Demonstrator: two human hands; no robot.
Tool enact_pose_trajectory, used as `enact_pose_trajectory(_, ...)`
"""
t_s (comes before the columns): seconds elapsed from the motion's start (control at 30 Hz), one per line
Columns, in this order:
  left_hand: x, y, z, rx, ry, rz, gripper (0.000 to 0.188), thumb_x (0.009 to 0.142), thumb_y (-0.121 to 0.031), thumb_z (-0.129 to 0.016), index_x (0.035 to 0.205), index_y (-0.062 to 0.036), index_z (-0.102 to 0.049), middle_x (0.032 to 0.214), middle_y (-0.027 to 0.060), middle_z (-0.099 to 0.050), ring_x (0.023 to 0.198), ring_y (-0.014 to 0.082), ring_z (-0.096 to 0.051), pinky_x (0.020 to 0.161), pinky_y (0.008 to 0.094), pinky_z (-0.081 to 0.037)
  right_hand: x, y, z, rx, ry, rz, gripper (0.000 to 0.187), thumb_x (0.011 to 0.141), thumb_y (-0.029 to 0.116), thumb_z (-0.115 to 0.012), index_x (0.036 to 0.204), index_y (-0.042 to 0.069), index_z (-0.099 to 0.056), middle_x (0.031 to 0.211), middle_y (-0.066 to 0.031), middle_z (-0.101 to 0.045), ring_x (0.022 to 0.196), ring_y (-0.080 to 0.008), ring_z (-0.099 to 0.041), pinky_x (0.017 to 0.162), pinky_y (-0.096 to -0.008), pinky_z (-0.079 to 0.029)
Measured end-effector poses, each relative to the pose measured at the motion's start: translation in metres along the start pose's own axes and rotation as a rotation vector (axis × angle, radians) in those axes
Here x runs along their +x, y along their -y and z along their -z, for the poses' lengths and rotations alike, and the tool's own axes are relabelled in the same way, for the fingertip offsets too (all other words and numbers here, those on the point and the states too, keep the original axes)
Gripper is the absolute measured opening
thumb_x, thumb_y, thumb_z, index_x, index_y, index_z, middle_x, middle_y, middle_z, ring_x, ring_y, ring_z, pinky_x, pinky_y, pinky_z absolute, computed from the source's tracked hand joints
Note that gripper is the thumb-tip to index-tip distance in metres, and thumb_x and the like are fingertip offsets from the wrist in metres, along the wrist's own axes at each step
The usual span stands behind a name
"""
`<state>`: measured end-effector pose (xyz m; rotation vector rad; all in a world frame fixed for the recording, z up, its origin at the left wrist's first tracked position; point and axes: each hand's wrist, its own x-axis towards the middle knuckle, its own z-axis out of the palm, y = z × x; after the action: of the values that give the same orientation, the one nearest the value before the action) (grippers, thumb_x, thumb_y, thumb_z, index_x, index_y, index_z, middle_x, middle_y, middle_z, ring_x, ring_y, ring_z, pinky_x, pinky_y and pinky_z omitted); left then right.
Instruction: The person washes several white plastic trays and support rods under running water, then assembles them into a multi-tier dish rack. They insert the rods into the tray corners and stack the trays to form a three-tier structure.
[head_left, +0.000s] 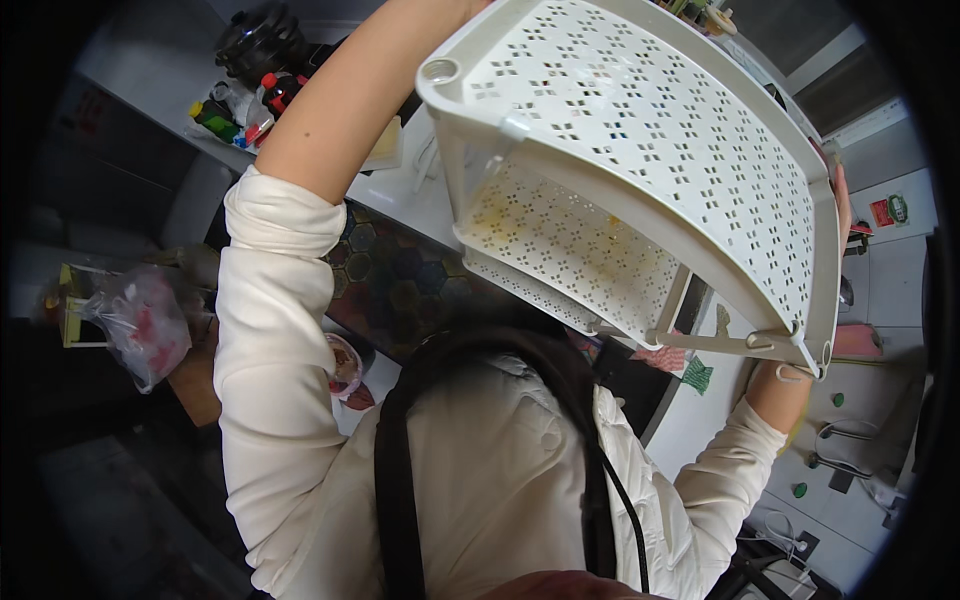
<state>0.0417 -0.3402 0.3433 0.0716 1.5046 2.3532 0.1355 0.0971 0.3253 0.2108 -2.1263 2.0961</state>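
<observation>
A white plastic tiered shelf rack [640, 110] is held up in front of me, tilted, with its perforated top shelf facing me. Yellowish stains mark the lower shelf [575, 235], and a small hook [795, 373] hangs from the near right corner. My left arm reaches up to the rack's far left side; only a bit of my left hand [478, 6] shows at the upper picture edge, its fingers hidden. On the right side, my right hand [842, 200] grips the rack's outer edge, mostly hidden behind it.
Bottles [275, 95] and a black pot [262, 42] stand on the counter at the far left. A plastic bag [150, 325] hangs at the left. A green cloth or packet [697, 374] lies on the white counter below the rack. Cords and a plug [800, 545] are at the lower right.
</observation>
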Motion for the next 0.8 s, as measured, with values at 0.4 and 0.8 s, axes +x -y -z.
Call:
enact_pose_trajectory(0.4, -0.101, 0.163, 0.216, 1.011, -0.679, -0.012, 0.037, 0.086, -0.037, -0.053, 0.089, -0.0012, -0.058, 0.083, 0.0171, -0.062, 0.065, 0.0216, -0.061, 0.057, 0.0372, -0.048, -0.074, -0.058, 0.106, 0.342, -0.465, -0.061, 0.029, 0.091, 0.026, -0.05, 0.112, 0.008, -0.058, 0.102, -0.0062, -0.064, 0.091, -0.0212, -0.061, 0.08, -0.0406, -0.047)
enact_pose_trajectory(0.8, -0.03, 0.374, 0.23, 1.717, -0.597, -0.054, 0.026, 0.085, -0.015, -0.055, 0.11, -0.0085, -0.057, 0.129, 0.0146, -0.047, 0.119, 0.0287, -0.046, 0.094, 0.0397, -0.042, -0.263, -0.111, 0.152, 0.418, -0.733, -0.25, 0.017, 0.09, 0.027, -0.053, 0.098, 0.015, -0.063, 0.09, 0.0047, -0.064, 0.077, -0.0108, -0.056, 0.064, -0.0301, -0.041)
